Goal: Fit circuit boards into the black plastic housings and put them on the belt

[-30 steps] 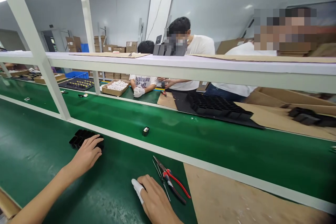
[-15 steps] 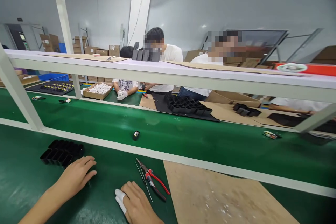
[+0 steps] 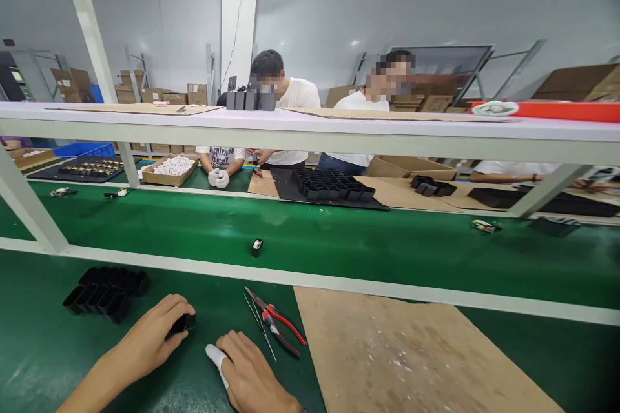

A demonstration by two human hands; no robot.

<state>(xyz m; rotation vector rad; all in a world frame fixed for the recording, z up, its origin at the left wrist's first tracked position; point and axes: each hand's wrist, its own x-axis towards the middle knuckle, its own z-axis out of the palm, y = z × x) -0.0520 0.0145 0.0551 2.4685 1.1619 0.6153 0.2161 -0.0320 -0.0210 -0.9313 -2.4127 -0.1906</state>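
My left hand [image 3: 154, 334] is closed around a small black plastic case [image 3: 183, 324], thumb on the near side and fingers over the far side. To its left on the green bench stand several more black cases [image 3: 99, 290] in rows, their tops open. My right hand [image 3: 249, 374] lies palm down on the bench with nothing seen in it; a white finger cot [image 3: 216, 357] covers its thumb. Just beyond this hand lie tweezers [image 3: 261, 329] and long-nose pliers [image 3: 277, 321] with red and black handles.
A cardboard sheet [image 3: 387, 348] covers the bench at right. Past a white rail, the green conveyor [image 3: 194, 226] carries a filled black case [image 3: 257, 246] and small circuit boards [image 3: 485, 226]. A white shelf [image 3: 290, 135] crosses overhead; co-workers sit opposite beside black trays and a box of white parts [image 3: 169, 168].
My left hand has taken a black case from the near end of the rows and moved it right. My right hand stays almost where it was. The view has shifted slightly.
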